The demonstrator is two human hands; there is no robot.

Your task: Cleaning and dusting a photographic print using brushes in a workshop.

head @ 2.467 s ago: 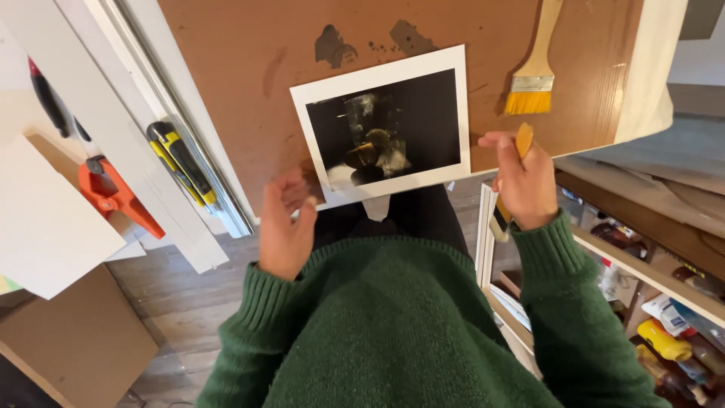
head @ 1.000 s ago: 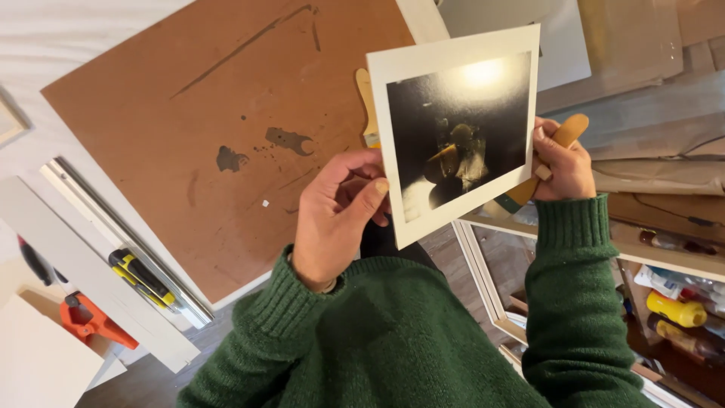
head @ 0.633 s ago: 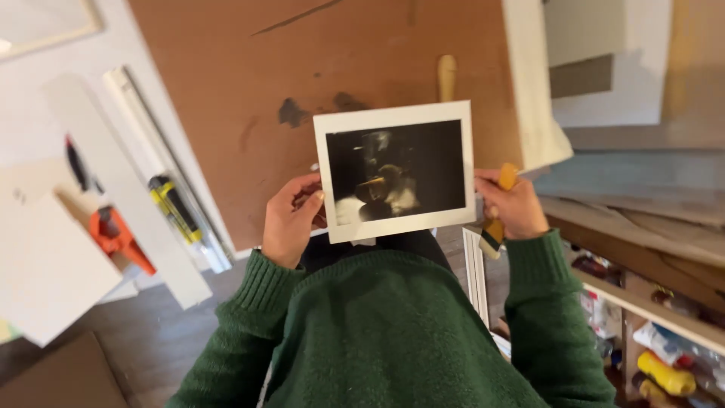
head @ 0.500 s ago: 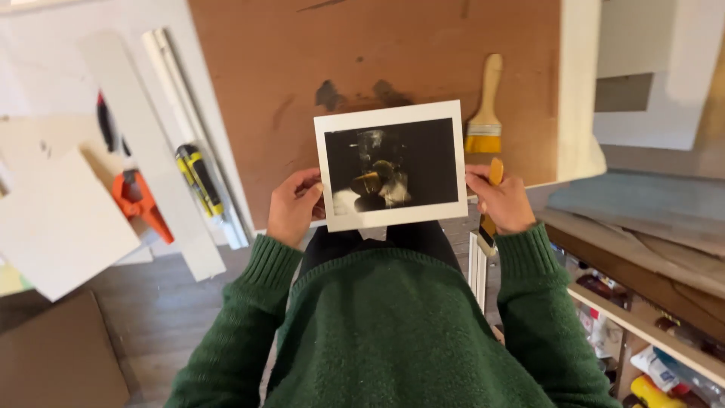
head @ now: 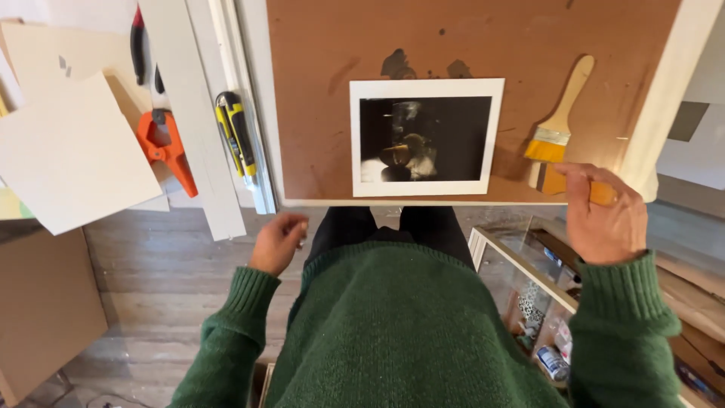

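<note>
The photo print [head: 425, 137] is now lying flat on the brown board [head: 317, 91] on the tabletop. A moment ago both hands were holding it up in the air. Now nobody is touching it, so the putting-down part looks done. The left hand [head: 278, 242] is hanging below the photo print, off the board's edge, with its fingers loosely curled and nothing in it. The right hand [head: 604, 215] is sitting to the right of the photo print, fingers bent around an orange thing [head: 589, 193] that I cannot make out. A paintbrush [head: 560, 115] is lying right of the photo print. A yellow knife [head: 236, 134] and an orange clamp [head: 168, 147] are lying to its left.
</note>
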